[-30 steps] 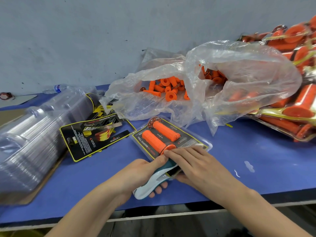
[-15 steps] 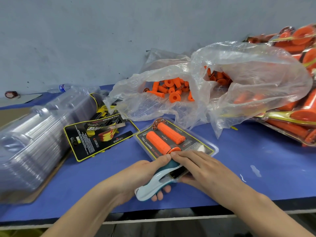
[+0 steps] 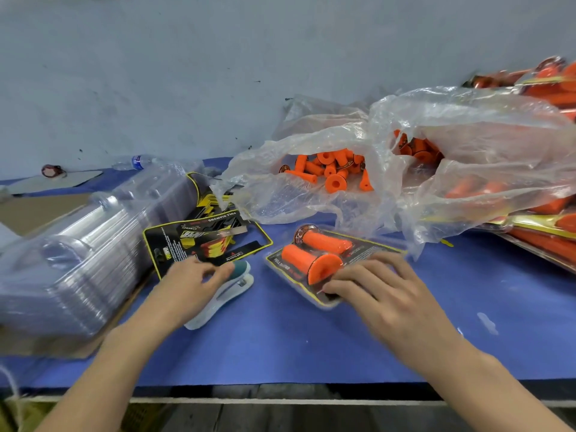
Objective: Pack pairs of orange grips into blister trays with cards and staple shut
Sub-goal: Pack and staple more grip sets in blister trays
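A clear blister pack (image 3: 282, 265) with a black and yellow card lies on the blue table, holding two orange grips (image 3: 311, 258). My right hand (image 3: 389, 294) lies over the pack's near right end, fingers curled at its edge. Left of the pack a white and teal stapler (image 3: 232, 289) rests on the table. My left hand (image 3: 184, 285) is on the stapler, fingers round its teal top. There is a gap between stapler and pack.
A clear bag of loose orange grips (image 3: 333, 176) sits behind the pack. Printed cards (image 3: 202, 241) and a stack of empty blister trays (image 3: 78, 244) lie at the left. Packed blisters (image 3: 545, 235) pile at the right. A water bottle (image 3: 134, 162) lies by the wall.
My left hand has pulled the stapler off the pack's near edge and moved it left onto the table. My right hand has stayed on the pack.
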`<state>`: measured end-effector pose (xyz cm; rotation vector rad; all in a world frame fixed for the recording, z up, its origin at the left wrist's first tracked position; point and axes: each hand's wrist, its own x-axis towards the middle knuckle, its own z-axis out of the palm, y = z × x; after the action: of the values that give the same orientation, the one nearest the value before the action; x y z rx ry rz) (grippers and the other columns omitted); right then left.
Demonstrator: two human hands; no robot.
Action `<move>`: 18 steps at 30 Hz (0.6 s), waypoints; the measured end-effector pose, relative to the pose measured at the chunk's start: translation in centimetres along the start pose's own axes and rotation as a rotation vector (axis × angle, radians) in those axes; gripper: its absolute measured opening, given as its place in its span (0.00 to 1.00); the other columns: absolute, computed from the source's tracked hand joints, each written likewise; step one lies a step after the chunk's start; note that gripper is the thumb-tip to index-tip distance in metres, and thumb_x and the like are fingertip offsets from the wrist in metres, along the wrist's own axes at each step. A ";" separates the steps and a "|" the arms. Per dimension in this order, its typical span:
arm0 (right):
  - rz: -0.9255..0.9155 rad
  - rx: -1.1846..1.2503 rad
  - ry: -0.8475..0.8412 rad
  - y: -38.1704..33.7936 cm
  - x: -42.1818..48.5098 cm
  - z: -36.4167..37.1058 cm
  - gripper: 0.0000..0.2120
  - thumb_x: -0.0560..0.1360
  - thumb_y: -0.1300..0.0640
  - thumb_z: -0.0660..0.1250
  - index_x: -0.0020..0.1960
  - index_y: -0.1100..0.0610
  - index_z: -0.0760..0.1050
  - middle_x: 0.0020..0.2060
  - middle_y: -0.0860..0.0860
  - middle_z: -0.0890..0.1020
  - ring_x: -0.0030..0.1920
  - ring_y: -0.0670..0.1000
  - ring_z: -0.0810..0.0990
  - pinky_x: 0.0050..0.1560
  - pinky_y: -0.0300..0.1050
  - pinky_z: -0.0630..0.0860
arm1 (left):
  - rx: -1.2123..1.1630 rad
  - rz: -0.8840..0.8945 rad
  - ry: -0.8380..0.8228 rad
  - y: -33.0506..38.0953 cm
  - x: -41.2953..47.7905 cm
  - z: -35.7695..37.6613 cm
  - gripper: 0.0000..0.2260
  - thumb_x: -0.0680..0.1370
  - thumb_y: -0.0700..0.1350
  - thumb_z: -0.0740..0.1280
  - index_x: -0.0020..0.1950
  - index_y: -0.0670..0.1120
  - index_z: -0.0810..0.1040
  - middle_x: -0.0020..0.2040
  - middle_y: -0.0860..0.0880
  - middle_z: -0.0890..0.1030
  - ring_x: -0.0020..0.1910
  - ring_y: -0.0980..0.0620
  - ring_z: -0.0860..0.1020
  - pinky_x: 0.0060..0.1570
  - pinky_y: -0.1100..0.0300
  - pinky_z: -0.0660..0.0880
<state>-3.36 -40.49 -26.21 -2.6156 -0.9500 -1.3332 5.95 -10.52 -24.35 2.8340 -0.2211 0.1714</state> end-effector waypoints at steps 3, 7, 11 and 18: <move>0.021 -0.037 0.110 0.4 2.6 -1.0 0.10 0.79 0.64 0.62 0.52 0.53 0.80 0.48 0.47 0.81 0.49 0.53 0.78 0.60 0.50 0.70 | -0.258 0.366 0.284 2.3 -1.0 -1.1 0.20 0.79 0.63 0.60 0.64 0.52 0.77 0.58 0.55 0.74 0.60 0.56 0.73 0.62 0.62 0.67; 0.068 -0.065 0.179 0.7 5.7 -2.8 0.07 0.80 0.61 0.64 0.53 0.53 0.79 0.45 0.47 0.81 0.50 0.54 0.77 0.67 0.52 0.67 | -0.394 0.651 0.262 7.2 -2.9 -1.1 0.19 0.74 0.64 0.67 0.62 0.61 0.71 0.54 0.62 0.77 0.53 0.61 0.76 0.53 0.72 0.68; 0.295 0.134 0.300 1.4 7.3 -4.0 0.18 0.79 0.49 0.65 0.68 0.50 0.72 0.62 0.46 0.76 0.64 0.47 0.71 0.72 0.50 0.62 | -0.664 0.520 0.396 9.4 -3.0 -1.4 0.06 0.74 0.59 0.67 0.46 0.65 0.69 0.41 0.60 0.77 0.36 0.60 0.74 0.38 0.70 0.69; 1.152 0.996 0.074 0.4 3.8 -1.3 0.21 0.71 0.33 0.60 0.60 0.40 0.75 0.45 0.38 0.80 0.45 0.44 0.80 0.46 0.41 0.75 | -1.223 0.112 0.293 11.2 -1.8 0.4 0.14 0.81 0.61 0.58 0.49 0.56 0.78 0.46 0.56 0.83 0.45 0.59 0.80 0.47 0.63 0.75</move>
<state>-2.39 -39.36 -22.46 -1.7035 0.0588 -0.4281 2.37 -21.00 -21.88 1.5642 -0.2855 0.3280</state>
